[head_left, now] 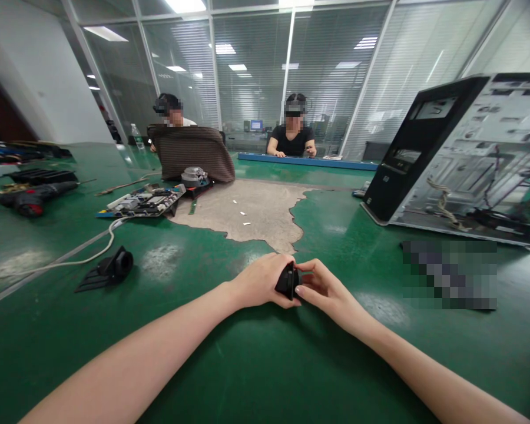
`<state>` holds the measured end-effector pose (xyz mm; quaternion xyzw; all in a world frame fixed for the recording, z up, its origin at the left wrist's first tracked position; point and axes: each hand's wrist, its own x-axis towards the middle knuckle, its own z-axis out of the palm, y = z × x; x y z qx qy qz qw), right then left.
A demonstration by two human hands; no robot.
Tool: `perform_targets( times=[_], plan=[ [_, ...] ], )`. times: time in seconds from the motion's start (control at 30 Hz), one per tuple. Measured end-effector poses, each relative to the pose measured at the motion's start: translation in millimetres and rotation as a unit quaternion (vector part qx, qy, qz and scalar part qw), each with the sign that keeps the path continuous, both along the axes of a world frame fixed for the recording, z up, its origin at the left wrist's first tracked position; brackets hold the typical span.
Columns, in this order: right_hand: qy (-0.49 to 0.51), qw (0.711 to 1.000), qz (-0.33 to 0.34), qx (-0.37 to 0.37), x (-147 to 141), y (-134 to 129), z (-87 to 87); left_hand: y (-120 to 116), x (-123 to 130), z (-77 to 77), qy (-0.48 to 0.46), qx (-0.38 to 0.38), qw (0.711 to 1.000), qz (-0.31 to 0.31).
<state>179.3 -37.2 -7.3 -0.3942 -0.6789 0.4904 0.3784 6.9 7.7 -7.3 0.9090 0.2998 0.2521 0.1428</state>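
Observation:
A small black part (287,281) with a flat side and a raised round-edged front is held above the green table; I cannot make out its exact kind. My left hand (265,278) wraps round it from the left, with the thumb below. From the right, the thumb and fingers of my right hand (318,285) grip its edge. My fingers hide much of the part. To the left lies a black plastic piece (108,268) with a round tube-like end and a flat slatted base.
A circuit board (148,201) and brown chair back (189,153) stand beyond on the left, near a power drill (37,197) and a white cable (101,253). An open computer case (463,159) is at right. Two people sit across the table (229,377).

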Motion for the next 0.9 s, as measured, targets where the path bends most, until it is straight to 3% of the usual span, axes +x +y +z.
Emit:
perform_targets(
  times=[0.1, 0.43, 0.7, 0.9],
  plan=[
    [0.023, 0.999, 0.016, 0.016, 0.5, -0.6, -0.7, 0.5, -0.1, -0.6, 0.002, -0.001, 1.000, -0.001],
    [0.002, 0.999, -0.041, 0.005, -1.4, 2.0, -1.5, 2.0, 0.4, -3.5, 0.004, 0.016, 1.000, 0.001],
    [0.018, 0.999, -0.003, 0.030, -2.8, -2.4, -0.9, 2.0, -0.1, -3.8, 0.004, 0.021, 1.000, -0.002],
    [0.026, 0.999, -0.025, 0.005, -2.2, -1.1, -1.9, 1.9, 0.0, -2.8, 0.006, 0.033, 0.999, -0.002]
  ],
)
